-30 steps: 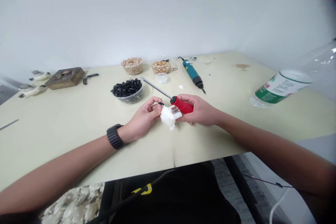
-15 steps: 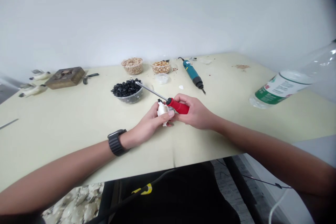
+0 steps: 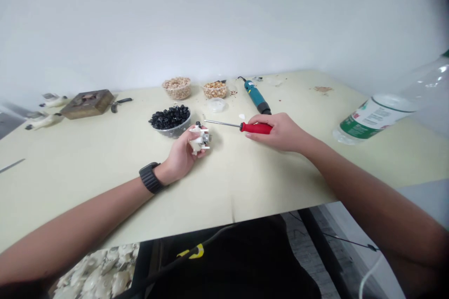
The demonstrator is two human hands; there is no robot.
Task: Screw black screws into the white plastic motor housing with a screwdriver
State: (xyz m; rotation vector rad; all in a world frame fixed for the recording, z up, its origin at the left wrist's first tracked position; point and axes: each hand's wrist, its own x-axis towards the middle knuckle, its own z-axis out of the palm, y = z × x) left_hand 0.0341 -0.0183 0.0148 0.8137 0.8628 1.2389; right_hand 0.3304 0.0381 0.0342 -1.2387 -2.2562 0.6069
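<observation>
One screwdriver (image 3: 256, 128) (red handle), one white part (image 3: 199, 140).

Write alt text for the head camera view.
A person's left hand cradles a small white plastic part while the right hand holds a red screwdriver at a pale table. Behind them sit a bowl of black pieces and a teal electric screwdriver; a plastic bottle lies at right.

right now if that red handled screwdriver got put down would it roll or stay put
It would probably roll a little: the red-handled screwdriver has a rounded handle. The metal shaft looks straight and stiff, unlikely to flex. It also seems light, since the right hand holds it loosely by the handle.
</observation>
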